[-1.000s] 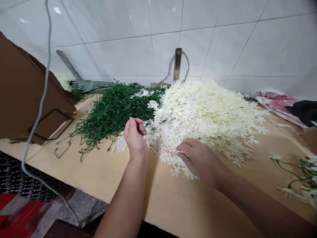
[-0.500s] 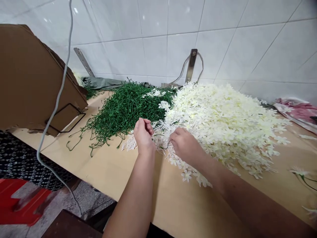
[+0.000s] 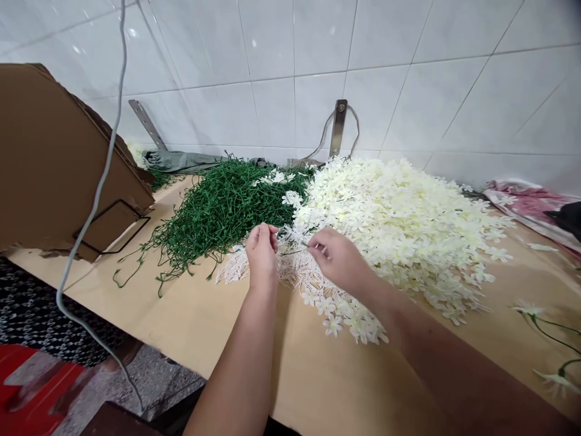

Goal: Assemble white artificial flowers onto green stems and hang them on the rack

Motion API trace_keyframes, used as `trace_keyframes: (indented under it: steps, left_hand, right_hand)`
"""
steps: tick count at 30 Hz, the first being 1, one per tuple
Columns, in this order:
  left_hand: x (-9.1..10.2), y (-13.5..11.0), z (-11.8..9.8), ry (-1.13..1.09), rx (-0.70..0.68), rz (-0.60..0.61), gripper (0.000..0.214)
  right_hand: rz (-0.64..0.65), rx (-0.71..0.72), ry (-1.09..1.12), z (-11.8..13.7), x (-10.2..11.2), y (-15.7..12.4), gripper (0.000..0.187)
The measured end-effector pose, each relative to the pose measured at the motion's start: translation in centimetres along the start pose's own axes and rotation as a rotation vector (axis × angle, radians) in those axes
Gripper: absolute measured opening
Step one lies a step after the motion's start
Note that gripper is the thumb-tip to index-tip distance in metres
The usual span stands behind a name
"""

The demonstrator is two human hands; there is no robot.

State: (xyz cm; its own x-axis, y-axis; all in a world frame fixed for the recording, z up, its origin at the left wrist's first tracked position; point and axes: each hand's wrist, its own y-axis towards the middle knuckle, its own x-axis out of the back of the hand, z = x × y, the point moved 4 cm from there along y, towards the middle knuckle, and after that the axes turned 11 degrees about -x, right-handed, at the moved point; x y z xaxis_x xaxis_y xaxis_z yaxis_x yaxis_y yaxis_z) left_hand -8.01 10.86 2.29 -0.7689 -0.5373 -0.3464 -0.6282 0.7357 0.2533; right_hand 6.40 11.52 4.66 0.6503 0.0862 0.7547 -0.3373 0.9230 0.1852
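Observation:
My left hand [image 3: 262, 249] is closed in a pinch at the front edge of a heap of green plastic stems [image 3: 222, 203]; what its fingertips hold is hidden. A thin dark line, perhaps a stem, runs from near these fingers toward the right. My right hand [image 3: 336, 257] pinches the tip of a green stem [image 3: 305, 244] between thumb and forefinger. Below and between both hands lie thin whitish stamen-like strands [image 3: 290, 275]. Beside my right hand spreads a large pile of white artificial flower heads [image 3: 390, 212], with some loose blossoms [image 3: 333, 325] nearer the front.
A cardboard box [image 3: 54, 163] with a black wire frame [image 3: 111, 227] stands at the left. A grey cable [image 3: 93, 212] hangs in front of it. At the right are a pink-white cloth [image 3: 526, 203] and stemmed flowers [image 3: 556, 330]. A tiled wall [image 3: 267, 112] closes the back of the table.
My right hand has lifted and opened its pinch toward view, with the green stem tip now showing. My left hand stays nearly in place. The whole view has shifted slightly.

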Motion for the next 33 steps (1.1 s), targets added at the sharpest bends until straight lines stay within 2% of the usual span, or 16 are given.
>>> trace_keyframes:
  steps: [4,7,10,13,18,22,24,26,30,33]
  left_hand:
    - [-0.6,-0.3,0.5,0.148,-0.001,0.132,0.008]
    - [-1.1,-0.8,0.3,0.145,0.028,0.176,0.010]
    - [-2.1,-1.6,-0.3,0.079,0.083,0.286,0.017]
    - [-3.1,-2.3,-0.9,0.048,0.062,0.410,0.017]
    - [-3.2,-2.2,-0.8,0.027,0.018,0.451,0.013]
    - [-2.5,-1.5,-0.5,-0.070,0.064,0.395,0.015]
    - [-2.2,-1.3,-0.5,-0.114,0.085,0.369,0.019]
    - [-2.1,-1.3,-0.5,-0.129,0.098,0.374,0.023]
    - [-2.1,-1.3,-0.3,-0.144,0.115,0.399,0.024]
    - [-1.9,-1.2,-0.2,-0.172,0.134,0.341,0.023]
  right_hand:
    - [-0.069,-0.228,0.523,-1.7,2.4,0.6,0.009]
    - [-0.109,-0.280,0.771,-2.4,3.0,0.5,0.011]
    - [-0.077,-0.303,0.902,-2.8,3.0,0.1,0.017]
    - [-0.046,-0.348,0.972,-3.0,2.9,-0.7,0.021]
    - [0.064,-0.380,1.014,-3.0,2.9,-1.8,0.018]
    - [0.082,-0.331,0.782,-3.1,3.3,-2.4,0.011]
    - [0.068,-0.273,0.552,-2.8,3.3,-2.8,0.008]
    - [0.049,-0.154,0.279,-1.8,2.8,-3.2,0.009]
    - [0.014,0.112,-0.280,0.6,0.2,-3.1,0.021]
    - [0.016,0.114,-0.523,1.0,-1.8,-2.1,0.022]
